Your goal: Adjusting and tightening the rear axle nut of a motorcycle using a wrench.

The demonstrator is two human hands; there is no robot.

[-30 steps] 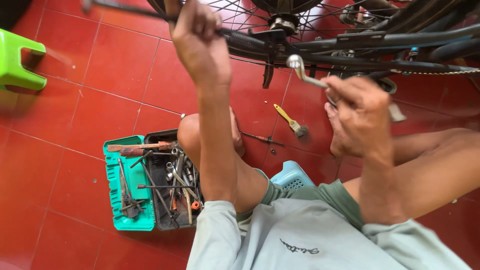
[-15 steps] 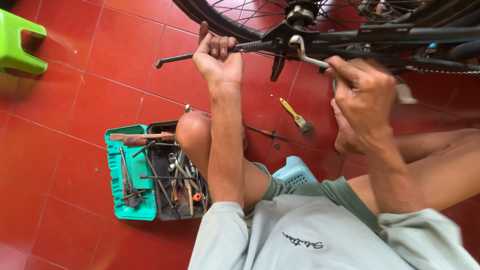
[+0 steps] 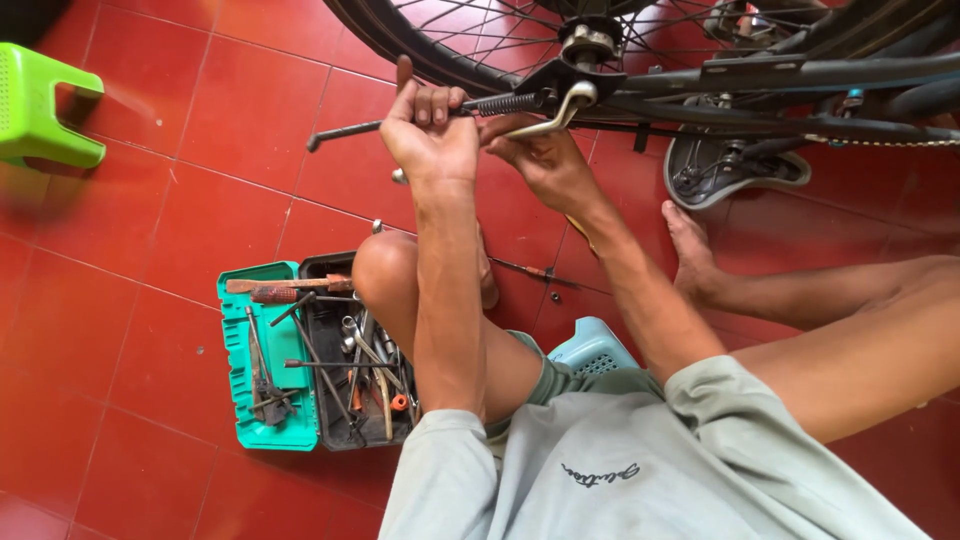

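Here, in the head view, your left hand [image 3: 432, 135] is raised in front of you with its fingers curled tightly over the black kickstand [image 3: 420, 117] of the bicycle [image 3: 760, 70], close to the coiled spring [image 3: 505, 102] on it. Your right hand [image 3: 545, 160] sits just beside the left one, fingers closed around the handle of a silver wrench [image 3: 560, 108] whose head meets the bicycle near the rear wheel hub [image 3: 590, 40]. The kickstand sticks out to the left from the frame, above the red tiled floor [image 3: 150, 230]. Below your left forearm an open teal and black toolbox [image 3: 270, 360] lies on the floor, full of hand tools, right beside your bent knee. A green plastic stool [image 3: 45, 115] stands well apart at the upper left. You sit on a pale blue low stool [image 3: 590, 350], with one bare foot [image 3: 690, 250] resting near the bicycle pedal [image 3: 730, 170].
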